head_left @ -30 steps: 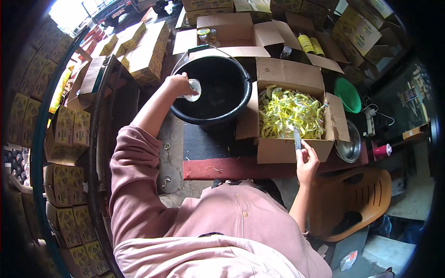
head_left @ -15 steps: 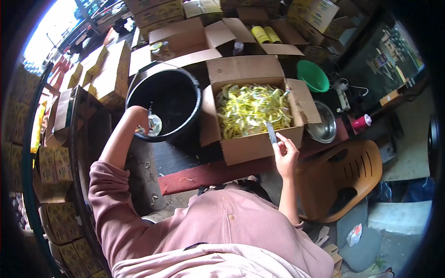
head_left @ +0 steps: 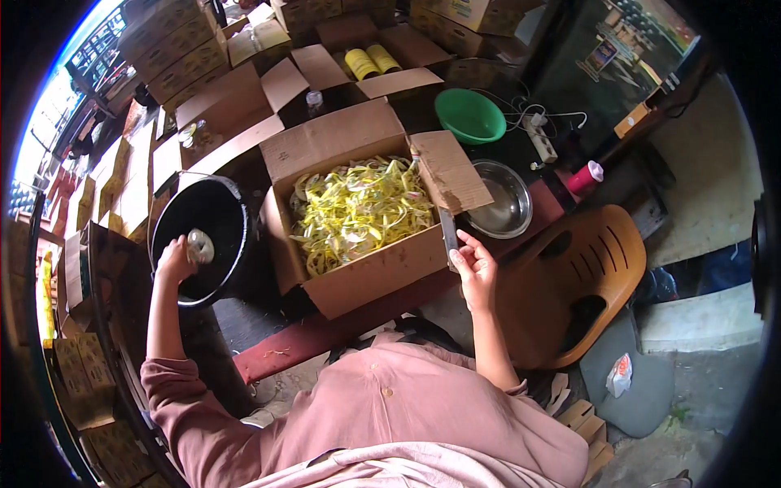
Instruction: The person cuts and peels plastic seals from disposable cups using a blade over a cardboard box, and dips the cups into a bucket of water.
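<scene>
Well, a black bucket (head_left: 215, 203) stands at frame left, just beside an open carton (head_left: 382, 283) of yellow strips (head_left: 362, 211) that fills the middle, between the hands; a green bowl (head_left: 469, 116) lies upper right, above a shiny round bowl (head_left: 500, 199). At left, the outstretched left hand (head_left: 176, 260) grips a clear cup (head_left: 201, 246) at the bucket's mouth; right of centre, the raised right hand (head_left: 477, 272) pinches a flat blade (head_left: 450, 236) by the carton's near-right corner.
</scene>
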{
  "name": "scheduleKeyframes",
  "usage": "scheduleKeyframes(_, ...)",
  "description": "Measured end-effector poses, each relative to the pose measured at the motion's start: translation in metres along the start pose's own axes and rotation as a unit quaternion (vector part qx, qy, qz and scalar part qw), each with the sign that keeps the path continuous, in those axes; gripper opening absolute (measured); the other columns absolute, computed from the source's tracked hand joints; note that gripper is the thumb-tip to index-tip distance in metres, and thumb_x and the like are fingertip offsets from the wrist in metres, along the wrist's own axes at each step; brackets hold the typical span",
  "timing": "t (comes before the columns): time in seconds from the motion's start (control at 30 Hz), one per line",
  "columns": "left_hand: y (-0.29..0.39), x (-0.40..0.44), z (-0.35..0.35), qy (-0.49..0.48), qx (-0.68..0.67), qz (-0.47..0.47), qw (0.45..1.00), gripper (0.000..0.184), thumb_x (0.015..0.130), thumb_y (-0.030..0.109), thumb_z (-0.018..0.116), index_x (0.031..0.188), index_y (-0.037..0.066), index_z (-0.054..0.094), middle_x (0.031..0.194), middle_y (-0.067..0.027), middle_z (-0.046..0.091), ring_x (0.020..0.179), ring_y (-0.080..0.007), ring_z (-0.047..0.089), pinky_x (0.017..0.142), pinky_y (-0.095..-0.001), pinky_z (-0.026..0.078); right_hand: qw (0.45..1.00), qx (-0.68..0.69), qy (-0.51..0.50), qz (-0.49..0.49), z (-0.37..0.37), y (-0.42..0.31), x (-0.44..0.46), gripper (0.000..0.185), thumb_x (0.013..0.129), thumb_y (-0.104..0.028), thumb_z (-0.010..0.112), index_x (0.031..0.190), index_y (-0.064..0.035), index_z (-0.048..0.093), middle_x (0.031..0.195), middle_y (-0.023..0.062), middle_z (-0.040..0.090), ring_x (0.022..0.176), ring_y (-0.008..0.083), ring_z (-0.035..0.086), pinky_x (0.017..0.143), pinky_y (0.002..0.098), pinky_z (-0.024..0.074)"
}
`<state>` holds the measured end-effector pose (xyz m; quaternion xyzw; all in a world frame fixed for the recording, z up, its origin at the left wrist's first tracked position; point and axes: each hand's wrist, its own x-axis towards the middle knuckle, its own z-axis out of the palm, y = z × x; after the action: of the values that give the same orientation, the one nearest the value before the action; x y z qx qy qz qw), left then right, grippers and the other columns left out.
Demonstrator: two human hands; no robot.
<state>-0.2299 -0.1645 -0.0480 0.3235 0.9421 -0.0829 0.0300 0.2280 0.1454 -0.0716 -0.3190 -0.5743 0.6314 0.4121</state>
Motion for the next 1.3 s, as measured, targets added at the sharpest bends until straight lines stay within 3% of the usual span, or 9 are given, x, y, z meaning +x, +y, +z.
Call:
scheduleKeyframes(0.07,0.009,0.012,-0.009,-0.46,0.129,-0.066,0.876,0.071,0.047,0.032,0.08,0.105,0.001,0.054,0.103,-0.0165,0.059,0.095,-0.0259,0.059,0.082,-0.0349,0.048,0.998,0.044,-0.002,0.037,-0.008,-0.001,0.005,0.033,0.079,0.0,0.059,0.112,0.0,0.053,0.072,-0.0049,0.05,0.065,0.002,0.048,0.06,0.0167,0.0412)
scheduleKeyframes(0.23,0.029,-0.014,-0.014,-0.002,0.022,-0.047,0.999,0.05,0.051,0.027,0.078,0.092,0.006,0.058,0.093,-0.0146,0.062,0.087,-0.0267,0.061,0.078,-0.0354,0.05,0.992,0.094,-0.021,0.084,-0.02,-0.001,0.023,0.033,0.08,-0.001,0.058,0.112,0.0008,0.052,0.074,-0.0029,0.052,0.068,0.0056,0.052,0.064,0.0191,0.0445)
scheduleKeyframes(0.33,0.035,-0.006,-0.032,-0.391,0.132,-0.167,0.895,0.052,0.048,0.025,0.08,0.092,0.006,0.06,0.095,-0.0147,0.062,0.092,-0.0256,0.06,0.08,-0.0347,0.049,0.992,0.089,-0.042,0.08,-0.025,-0.001,0.035,0.032,0.08,0.0,0.058,0.112,-0.0002,0.053,0.075,-0.0032,0.052,0.068,0.0054,0.052,0.065,0.0192,0.0449)
scheduleKeyframes(0.4,0.042,-0.019,-0.034,-0.076,0.045,-0.155,0.984,0.054,0.045,0.028,0.082,0.092,0.006,0.066,0.1,-0.0124,0.063,0.094,-0.0235,0.061,0.083,-0.0335,0.048,0.992,0.087,-0.05,0.074,-0.03,-0.001,0.045,0.033,0.079,0.0,0.059,0.111,-0.0003,0.053,0.075,-0.0037,0.052,0.068,0.0042,0.051,0.064,0.0181,0.0439)
scheduleKeyframes(0.47,0.032,0.0,-0.025,-0.421,0.155,-0.192,0.873,0.059,0.048,0.028,0.08,0.098,0.001,0.062,0.1,-0.0131,0.063,0.09,-0.022,0.062,0.08,-0.0328,0.049,0.991,0.099,-0.044,0.073,-0.033,-0.002,0.05,0.034,0.078,0.001,0.061,0.111,0.0,0.054,0.074,-0.0045,0.052,0.067,0.0019,0.049,0.063,0.0155,0.0415)
scheduleKeyframes(0.63,0.067,-0.02,-0.043,0.054,-0.002,-0.109,0.993,0.062,0.06,0.015,0.074,0.113,0.006,0.043,0.103,-0.0165,0.052,0.097,-0.0327,0.053,0.081,-0.04,0.045,0.983,0.141,-0.052,0.102,-0.047,0.0,0.067,0.032,0.078,0.001,0.06,0.11,-0.0003,0.055,0.074,-0.0037,0.053,0.068,0.0029,0.05,0.064,0.0164,0.0425)
scheduleKeyframes(0.87,0.058,-0.004,-0.04,-0.418,0.154,-0.182,0.877,0.052,0.054,0.02,0.076,0.099,0.006,0.055,0.094,-0.0161,0.06,0.09,-0.0294,0.059,0.079,-0.0379,0.049,0.977,0.092,-0.156,0.113,-0.025,0.01,0.088,0.033,0.078,-0.001,0.061,0.11,-0.0008,0.054,0.074,-0.0016,0.055,0.068,0.0059,0.052,0.064,0.0182,0.0438)
scheduleKeyframes(1.07,0.043,-0.023,-0.029,-0.11,0.049,-0.167,0.979,0.046,0.05,0.025,0.078,0.09,0.005,0.065,0.097,-0.0138,0.063,0.091,-0.0245,0.061,0.08,-0.0349,0.049,0.796,-0.448,-0.211,-0.346,0.012,0.027,0.122,0.033,0.072,0.001,0.058,0.105,-0.0031,0.056,0.085,0.0106,0.062,0.072,0.0199,0.061,0.063,0.0299,0.0467)
scheduleKeyframes(1.3,0.036,-0.01,-0.017,-0.383,0.106,-0.144,0.906,0.054,0.058,0.025,0.076,0.101,0.006,0.05,0.092,-0.0155,0.058,0.085,-0.0329,0.059,0.073,-0.042,0.049,0.931,-0.207,-0.294,-0.056,0.027,0.011,0.132,0.039,0.07,-0.002,0.06,0.109,-0.0007,0.056,0.069,0.0125,0.06,0.061,0.0239,0.058,0.06,0.0329,0.0471)
